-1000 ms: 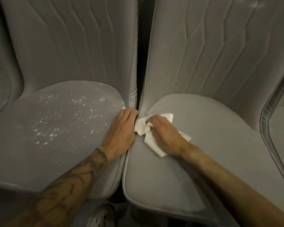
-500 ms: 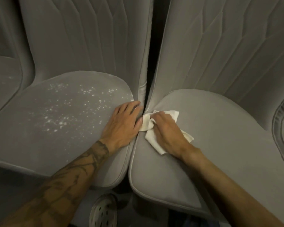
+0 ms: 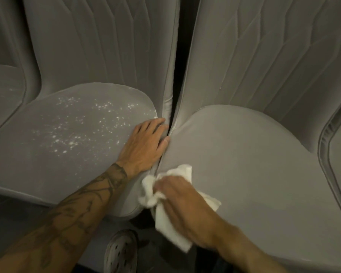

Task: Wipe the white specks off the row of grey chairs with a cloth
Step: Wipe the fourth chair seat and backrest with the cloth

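Observation:
Two grey padded chairs stand side by side. The left seat point(image 3: 37, 154) is strewn with white specks point(image 3: 71, 142) across its middle and back. The right seat point(image 3: 254, 164) shows no specks. My left hand point(image 3: 144, 142) lies flat, fingers together, on the right edge of the left seat, beside the gap between the chairs. My right hand point(image 3: 181, 203) grips a crumpled white cloth point(image 3: 152, 192) at the front left corner of the right seat, over the gap.
A further seat point(image 3: 2, 91) at the far left carries faint specks. Another chair's edge point(image 3: 339, 154) shows at the far right. A perforated shoe point(image 3: 120, 251) stands on the dark floor below the gap. Tall quilted backrests point(image 3: 98, 46) rise behind.
My right hand has dragged the cloth from the back of the gap toward the front edge of the right seat. My left hand stays pressed on the left seat's edge.

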Available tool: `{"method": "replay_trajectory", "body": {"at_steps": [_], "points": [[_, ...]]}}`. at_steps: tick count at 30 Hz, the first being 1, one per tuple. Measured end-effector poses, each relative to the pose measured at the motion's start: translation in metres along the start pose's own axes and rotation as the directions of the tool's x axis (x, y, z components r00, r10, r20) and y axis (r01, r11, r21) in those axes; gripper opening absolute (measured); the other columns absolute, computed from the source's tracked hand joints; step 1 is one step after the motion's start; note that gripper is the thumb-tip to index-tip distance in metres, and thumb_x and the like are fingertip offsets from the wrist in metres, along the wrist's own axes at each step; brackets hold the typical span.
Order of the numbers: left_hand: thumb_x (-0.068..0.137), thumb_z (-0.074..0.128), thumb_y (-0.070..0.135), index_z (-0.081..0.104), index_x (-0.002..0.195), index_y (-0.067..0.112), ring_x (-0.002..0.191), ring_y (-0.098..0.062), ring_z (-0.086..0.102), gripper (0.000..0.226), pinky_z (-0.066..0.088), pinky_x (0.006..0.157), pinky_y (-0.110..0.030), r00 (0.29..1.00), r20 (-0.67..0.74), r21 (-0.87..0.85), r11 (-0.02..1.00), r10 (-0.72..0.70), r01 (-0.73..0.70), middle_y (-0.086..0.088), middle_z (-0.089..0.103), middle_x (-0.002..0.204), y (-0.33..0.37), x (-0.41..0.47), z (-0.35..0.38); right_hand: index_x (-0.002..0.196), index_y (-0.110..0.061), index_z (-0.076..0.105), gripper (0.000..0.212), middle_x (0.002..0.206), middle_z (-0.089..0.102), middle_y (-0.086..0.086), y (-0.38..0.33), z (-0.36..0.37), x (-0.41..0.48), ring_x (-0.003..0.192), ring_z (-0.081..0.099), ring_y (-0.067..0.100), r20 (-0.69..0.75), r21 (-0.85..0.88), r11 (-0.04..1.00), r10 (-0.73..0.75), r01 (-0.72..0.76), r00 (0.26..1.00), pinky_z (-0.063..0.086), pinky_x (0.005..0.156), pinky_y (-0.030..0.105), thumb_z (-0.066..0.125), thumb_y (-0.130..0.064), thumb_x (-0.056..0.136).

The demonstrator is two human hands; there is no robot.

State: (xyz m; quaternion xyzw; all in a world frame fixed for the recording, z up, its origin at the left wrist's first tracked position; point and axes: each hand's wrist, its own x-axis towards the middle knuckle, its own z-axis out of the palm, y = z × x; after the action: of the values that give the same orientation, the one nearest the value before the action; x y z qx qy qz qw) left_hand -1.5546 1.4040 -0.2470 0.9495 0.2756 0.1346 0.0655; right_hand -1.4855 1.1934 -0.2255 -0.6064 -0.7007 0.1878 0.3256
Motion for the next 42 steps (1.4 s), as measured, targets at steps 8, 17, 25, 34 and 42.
{"method": "replay_trajectory", "body": {"at_steps": [8, 17, 25, 34, 42], "points": [[0.107, 0.038, 0.040, 0.057, 0.141, 0.012, 0.137, -0.031, 0.049, 0.048, 0.038, 0.113, -0.044, 0.999, 0.021, 0.068, 0.997, 0.026, -0.028, -0.010, 0.050, 0.151, 0.009, 0.004, -0.007, 0.124, -0.006, 0.060, 0.027, 0.126, 0.058, 0.011, 0.036, -0.042, 0.007, 0.119, 0.053, 0.027, -0.080, -0.107, 0.994, 0.025, -0.034, 0.996, 0.037, 0.109, 0.036, 0.052, -0.002, 0.099], [0.102, 0.040, 0.029, 0.065, 0.127, 0.006, 0.112, -0.033, 0.064, 0.042, 0.051, 0.094, -0.044, 0.938, -0.339, 0.035, 0.997, 0.073, -0.065, -0.014, 0.065, 0.132, 0.021, 0.079, 0.006, 0.095, 0.001, 0.056, 0.011, 0.100, 0.056, 0.019, 0.119, -0.055, 0.122, 0.092, 0.051, 0.032, -0.455, -0.093, 0.928, 0.282, -0.360, 0.845, 0.042, 0.087, 0.048, 0.046, -0.001, 0.098], [0.102, 0.050, 0.030, 0.038, 0.150, 0.006, 0.133, -0.037, 0.049, 0.056, 0.042, 0.105, -0.049, 0.757, -0.654, -0.124, 0.988, -0.010, -0.094, -0.021, 0.044, 0.154, 0.048, 0.174, -0.011, 0.109, -0.004, 0.055, 0.019, 0.112, 0.051, 0.014, 0.152, -0.102, 0.139, 0.105, 0.048, 0.030, -0.453, -0.152, 0.923, 0.252, -0.353, 0.855, 0.042, 0.096, 0.045, 0.039, -0.008, 0.101], [0.107, 0.050, 0.030, 0.033, 0.159, 0.000, 0.140, -0.042, 0.042, 0.062, 0.036, 0.115, -0.049, 0.616, -0.785, -0.159, 0.983, -0.073, -0.086, -0.028, 0.036, 0.158, 0.074, 0.262, -0.062, 0.113, -0.008, 0.055, 0.024, 0.116, 0.045, 0.005, 0.176, -0.258, 0.130, 0.109, 0.050, 0.028, -0.866, -0.343, 0.881, -0.163, -0.326, 0.473, 0.042, 0.099, 0.034, 0.052, -0.003, 0.089], [0.107, 0.048, 0.028, 0.029, 0.160, 0.002, 0.142, -0.041, 0.038, 0.062, 0.033, 0.117, -0.046, 0.558, -0.830, -0.088, 0.990, -0.010, -0.112, -0.028, 0.033, 0.159, 0.067, 0.278, -0.066, 0.128, -0.006, 0.052, 0.041, 0.133, 0.039, 0.014, 0.223, -0.326, 0.079, 0.123, 0.041, 0.034, -0.749, -0.643, 0.549, -0.305, -0.534, 0.589, 0.037, 0.108, 0.044, 0.046, -0.036, 0.102]]}}
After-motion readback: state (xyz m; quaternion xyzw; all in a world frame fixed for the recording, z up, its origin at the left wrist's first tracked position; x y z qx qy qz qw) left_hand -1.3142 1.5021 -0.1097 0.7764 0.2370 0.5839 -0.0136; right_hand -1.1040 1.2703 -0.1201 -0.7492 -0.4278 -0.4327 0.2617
